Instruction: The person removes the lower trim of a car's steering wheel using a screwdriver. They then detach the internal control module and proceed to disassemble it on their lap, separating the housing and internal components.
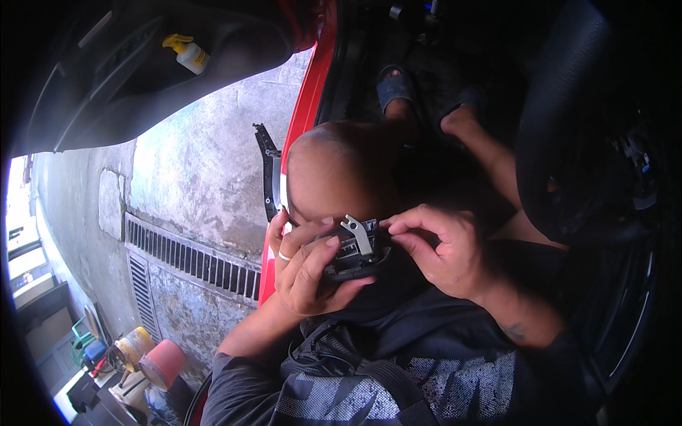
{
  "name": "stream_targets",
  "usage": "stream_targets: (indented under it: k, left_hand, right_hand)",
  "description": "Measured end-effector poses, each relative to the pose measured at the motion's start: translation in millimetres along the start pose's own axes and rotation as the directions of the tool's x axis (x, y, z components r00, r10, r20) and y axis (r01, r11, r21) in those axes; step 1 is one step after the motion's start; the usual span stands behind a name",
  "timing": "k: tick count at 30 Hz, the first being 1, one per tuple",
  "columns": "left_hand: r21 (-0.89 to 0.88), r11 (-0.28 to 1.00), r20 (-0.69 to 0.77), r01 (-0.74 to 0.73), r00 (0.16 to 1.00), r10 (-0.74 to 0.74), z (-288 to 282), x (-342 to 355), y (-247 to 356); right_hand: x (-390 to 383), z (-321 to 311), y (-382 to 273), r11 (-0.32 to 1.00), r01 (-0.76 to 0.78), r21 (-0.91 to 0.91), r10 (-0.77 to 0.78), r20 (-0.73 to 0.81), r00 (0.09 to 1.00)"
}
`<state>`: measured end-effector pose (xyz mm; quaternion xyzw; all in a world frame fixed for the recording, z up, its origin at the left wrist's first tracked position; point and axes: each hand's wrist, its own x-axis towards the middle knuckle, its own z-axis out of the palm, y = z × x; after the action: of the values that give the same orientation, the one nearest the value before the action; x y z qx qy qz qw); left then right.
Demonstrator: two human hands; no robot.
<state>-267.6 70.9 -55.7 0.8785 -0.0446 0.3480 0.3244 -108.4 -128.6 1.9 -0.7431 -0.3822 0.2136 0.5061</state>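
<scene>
My left hand [305, 273], with a ring on one finger, is wrapped round a small black plastic car part [343, 261] above my lap. A light grey metal lever [361, 238] with a forked, holed end sits on top of that part. My right hand [444, 248] is closed in a pinch at the part's right end. Whatever its fingertips hold there is too small and dark to make out. Past my left fingers, a long black trim piece [268, 174] with clips and holes stands against the red door sill [307, 99].
The black door panel [92, 106] hangs open at upper left, with a white spray bottle [187, 55] in its pocket. A steering wheel [550, 106] is on the right. Outside lie a concrete floor [206, 142], a drain grate [192, 259] and a pink bucket [165, 363].
</scene>
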Motion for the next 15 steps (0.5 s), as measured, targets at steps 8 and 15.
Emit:
stream_targets:
  k: [8,15]
  left_hand:
    - [-0.038,0.999,0.029,-0.015,0.999,0.016,-4.9,2.5,-2.1]
    - [-0.026,1.000,0.033,0.011,0.999,-0.010,-4.0,4.8,2.5]
  right_hand:
    - [-2.4,1.9,-0.4,1.000,0.007,0.002,-0.007,-0.007,1.000]
    - [-3.7,-0.7,-1.9,1.000,-0.018,0.009,0.018,-0.005,1.000]
